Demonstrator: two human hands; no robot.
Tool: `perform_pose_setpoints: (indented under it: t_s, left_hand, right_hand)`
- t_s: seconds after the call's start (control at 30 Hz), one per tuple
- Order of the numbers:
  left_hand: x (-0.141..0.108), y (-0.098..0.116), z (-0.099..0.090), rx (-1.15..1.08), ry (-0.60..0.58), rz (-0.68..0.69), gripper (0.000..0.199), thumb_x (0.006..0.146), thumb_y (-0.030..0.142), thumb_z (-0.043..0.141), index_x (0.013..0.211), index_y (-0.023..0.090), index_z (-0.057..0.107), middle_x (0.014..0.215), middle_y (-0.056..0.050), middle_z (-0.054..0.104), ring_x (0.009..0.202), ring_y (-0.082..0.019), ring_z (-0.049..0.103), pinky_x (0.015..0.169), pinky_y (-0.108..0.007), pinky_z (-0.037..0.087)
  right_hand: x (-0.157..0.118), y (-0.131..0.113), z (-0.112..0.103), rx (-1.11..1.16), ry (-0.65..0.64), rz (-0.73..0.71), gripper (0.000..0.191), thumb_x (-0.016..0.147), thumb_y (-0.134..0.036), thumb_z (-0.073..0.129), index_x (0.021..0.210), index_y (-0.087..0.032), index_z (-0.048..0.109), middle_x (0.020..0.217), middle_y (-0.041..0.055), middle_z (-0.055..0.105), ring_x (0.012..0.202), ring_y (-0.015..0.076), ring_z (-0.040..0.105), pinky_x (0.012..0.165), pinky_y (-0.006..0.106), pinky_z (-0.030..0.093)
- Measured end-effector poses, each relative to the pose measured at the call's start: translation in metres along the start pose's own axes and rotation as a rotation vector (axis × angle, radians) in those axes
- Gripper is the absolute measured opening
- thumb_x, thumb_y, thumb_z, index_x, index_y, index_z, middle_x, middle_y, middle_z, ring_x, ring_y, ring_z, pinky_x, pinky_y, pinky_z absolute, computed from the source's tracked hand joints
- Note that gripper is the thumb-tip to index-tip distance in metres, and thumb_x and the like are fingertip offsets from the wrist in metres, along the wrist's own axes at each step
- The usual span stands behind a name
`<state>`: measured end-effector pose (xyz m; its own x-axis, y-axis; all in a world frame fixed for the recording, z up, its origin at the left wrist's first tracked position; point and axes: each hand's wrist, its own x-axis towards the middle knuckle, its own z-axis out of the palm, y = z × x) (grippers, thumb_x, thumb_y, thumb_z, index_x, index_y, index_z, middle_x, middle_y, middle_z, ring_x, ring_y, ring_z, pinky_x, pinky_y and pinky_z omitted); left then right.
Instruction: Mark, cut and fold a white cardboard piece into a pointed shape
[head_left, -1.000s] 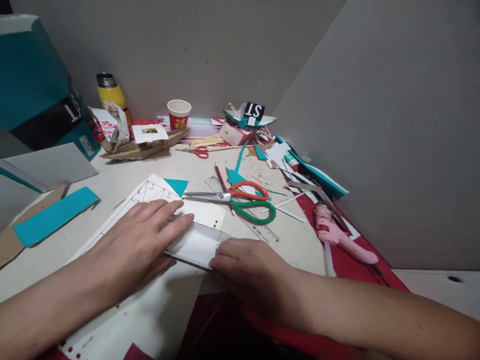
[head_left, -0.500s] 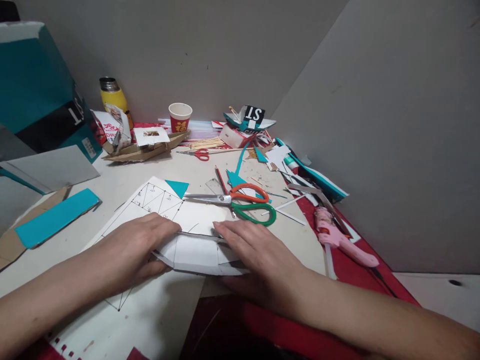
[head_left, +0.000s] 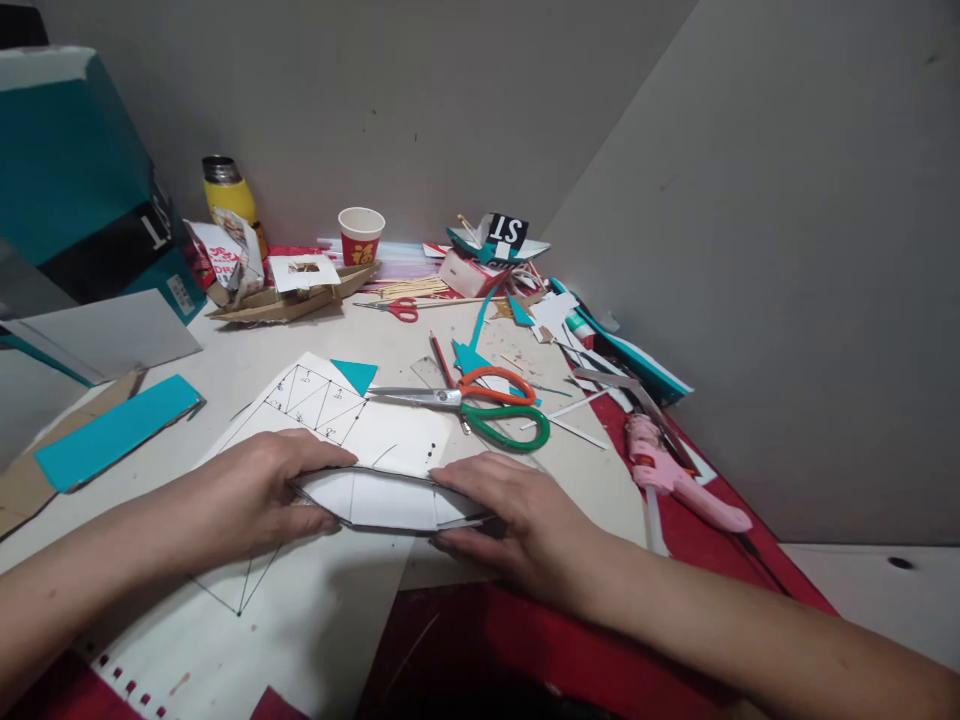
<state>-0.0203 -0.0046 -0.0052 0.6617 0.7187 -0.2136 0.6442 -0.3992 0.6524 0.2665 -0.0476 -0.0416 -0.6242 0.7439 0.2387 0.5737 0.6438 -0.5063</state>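
Note:
A folded cardboard boat hull point(head_left: 394, 501), white on its inside, lies between my hands with its length running left to right. My left hand point(head_left: 289, 485) grips its left end, thumb below and fingers above. At the right end my right hand point(head_left: 499, 505) pinches it the same way, thumb underneath. Below the hull is a sheet of paper point(head_left: 315, 590) with a line drawing of triangles and dots. Just beyond the hull rest scissors point(head_left: 450, 398) with one orange and one green handle, blades pointing left. A teal triangle point(head_left: 356, 376) lies by their tips.
A pink glue gun point(head_left: 686, 480) lies at the right on the red cloth, near teal and white scraps. Behind stand a brown cardboard boat point(head_left: 300, 300), a paper cup point(head_left: 361, 238), a yellow bottle point(head_left: 232, 195) and small red scissors point(head_left: 401, 308). A teal box point(head_left: 75, 180) stands at left.
Both hands have turned the hull so its near side is lifted and its walls sit closer together. My right thumb now shows along the lower edge.

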Motion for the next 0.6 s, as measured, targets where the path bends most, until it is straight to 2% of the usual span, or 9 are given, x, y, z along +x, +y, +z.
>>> perform_pose_setpoints:
  t_s: [0.13,0.23,0.3,0.37,0.4,0.5,0.6]
  left_hand:
    - [-0.003,0.005,-0.004,-0.096,-0.004,-0.075,0.038,0.078,0.024,0.066,0.115,0.028,0.07,0.104,-0.005,0.073,0.09,-0.025,0.066,0.077,-0.034,0.05]
    - [-0.004,0.001,-0.002,-0.221,0.057,-0.115,0.038,0.076,0.026,0.072,0.114,0.028,0.069,0.103,-0.003,0.072,0.087,-0.023,0.065,0.074,-0.031,0.049]
    - [-0.002,-0.004,0.0,-0.432,0.121,-0.178,0.04,0.074,0.029,0.077,0.112,0.025,0.068,0.089,-0.002,0.071,0.074,-0.019,0.062,0.064,-0.028,0.047]
    - [0.001,-0.01,0.004,-0.764,0.172,-0.242,0.042,0.072,0.03,0.079,0.111,0.021,0.066,0.071,0.001,0.066,0.059,-0.014,0.055,0.052,-0.023,0.04]
    - [0.004,-0.011,0.005,-0.924,0.215,-0.25,0.043,0.07,0.027,0.082,0.109,0.019,0.065,0.07,0.001,0.065,0.058,-0.013,0.054,0.051,-0.023,0.04]
    - [0.011,-0.012,0.011,-1.086,0.327,-0.21,0.047,0.074,0.025,0.079,0.117,0.021,0.059,0.079,0.0,0.065,0.071,-0.014,0.059,0.067,-0.024,0.048]
    - [0.014,-0.006,0.016,-1.198,0.371,-0.194,0.043,0.083,0.022,0.07,0.123,0.019,0.055,0.089,-0.003,0.066,0.086,-0.015,0.063,0.083,-0.027,0.05]
  right_hand:
    - [0.001,0.0,-0.001,0.022,0.01,0.014,0.042,0.083,-0.029,0.073,0.119,-0.01,0.062,0.105,0.0159,0.07,0.093,0.0274,0.065,0.08,0.04,0.053]
    - [0.003,0.0,-0.001,0.047,0.009,0.048,0.04,0.082,-0.028,0.073,0.116,-0.009,0.063,0.098,0.0153,0.071,0.087,0.0268,0.066,0.075,0.039,0.053]
    - [0.005,-0.002,-0.001,0.067,0.007,0.079,0.033,0.083,-0.027,0.071,0.111,-0.01,0.065,0.095,0.0143,0.07,0.082,0.0254,0.065,0.071,0.036,0.052]
    - [0.007,-0.003,0.0,0.081,0.013,0.115,0.027,0.083,-0.026,0.069,0.106,-0.011,0.066,0.092,0.0131,0.07,0.079,0.0237,0.064,0.069,0.034,0.05]
    - [0.008,-0.004,0.001,0.082,0.021,0.133,0.026,0.083,-0.025,0.068,0.105,-0.012,0.066,0.092,0.0125,0.069,0.078,0.0231,0.063,0.068,0.034,0.05]
    - [0.014,-0.009,0.004,0.058,0.039,0.207,0.027,0.081,-0.026,0.068,0.104,-0.011,0.064,0.09,0.011,0.067,0.077,0.0221,0.061,0.068,0.033,0.048]
    - [0.023,-0.019,0.005,-0.015,-0.01,0.286,0.026,0.078,-0.027,0.069,0.097,-0.011,0.063,0.086,0.0099,0.065,0.075,0.0219,0.059,0.067,0.033,0.046]
